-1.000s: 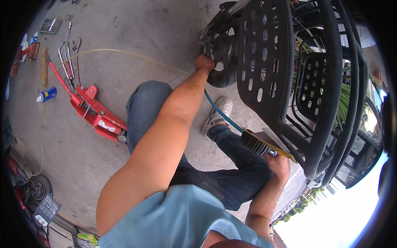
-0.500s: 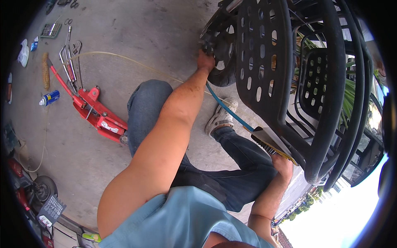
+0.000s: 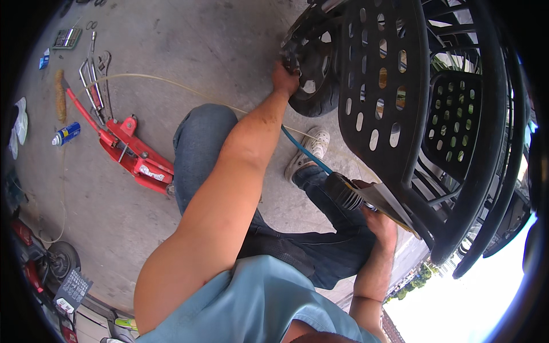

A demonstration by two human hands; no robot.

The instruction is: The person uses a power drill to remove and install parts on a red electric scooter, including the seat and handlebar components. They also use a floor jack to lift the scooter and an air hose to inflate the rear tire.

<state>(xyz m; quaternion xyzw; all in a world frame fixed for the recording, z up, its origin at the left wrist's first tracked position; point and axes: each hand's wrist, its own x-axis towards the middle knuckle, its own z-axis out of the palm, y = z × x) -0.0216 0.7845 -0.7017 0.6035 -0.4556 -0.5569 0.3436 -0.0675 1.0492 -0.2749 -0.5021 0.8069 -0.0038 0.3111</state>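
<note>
My left hand point(image 3: 284, 80) reaches forward to the wheel point(image 3: 320, 74) and is closed on something dark beside its hub; what it grips cannot be made out. At the lower right, my right hand point(image 3: 380, 226) is closed around the near end of a black ribbed hand tool point(image 3: 345, 191). A blue hose point(image 3: 309, 151) runs from this tool and passes out of sight behind my left forearm. Close beside the tool hangs a light panel with a yellow edge point(image 3: 394, 206), under the frame. The black slotted seat point(image 3: 389, 80) stands to the right of the wheel.
A red floor jack point(image 3: 134, 151) lies left of my knee, near wrenches point(image 3: 94, 86) and a blue spray can point(image 3: 66, 134). A pale hose point(image 3: 166, 82) crosses the concrete floor. Thick black tubes point(image 3: 492, 114) frame the right side. Another wheeled machine point(image 3: 60, 260) stands at lower left.
The ribbed tool has swung left and shows more fully, with my right hand shifted slightly up along with it. The seat frame appears farther right. My left hand stays at the wheel.
</note>
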